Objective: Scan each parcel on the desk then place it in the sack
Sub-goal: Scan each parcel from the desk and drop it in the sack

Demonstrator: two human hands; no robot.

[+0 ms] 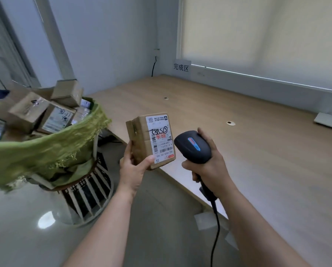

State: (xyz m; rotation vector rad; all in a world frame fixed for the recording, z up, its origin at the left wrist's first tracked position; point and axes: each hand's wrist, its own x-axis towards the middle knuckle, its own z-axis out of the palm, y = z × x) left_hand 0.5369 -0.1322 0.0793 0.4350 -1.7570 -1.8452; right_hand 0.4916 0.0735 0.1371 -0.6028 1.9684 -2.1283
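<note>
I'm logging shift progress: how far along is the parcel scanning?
Done: several brown cardboard parcels already fill the green woven sack. In hand: the left hand holds a labelled brown cardboard box beside the black handheld scanner gripped by the right hand. Left: no other parcels visible on the wooden desk; this box still needs sacking.

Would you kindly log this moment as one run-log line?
step: scanning | left hand: holds parcel | right hand: grips scanner, aimed at label | sack: holds parcels
</note>
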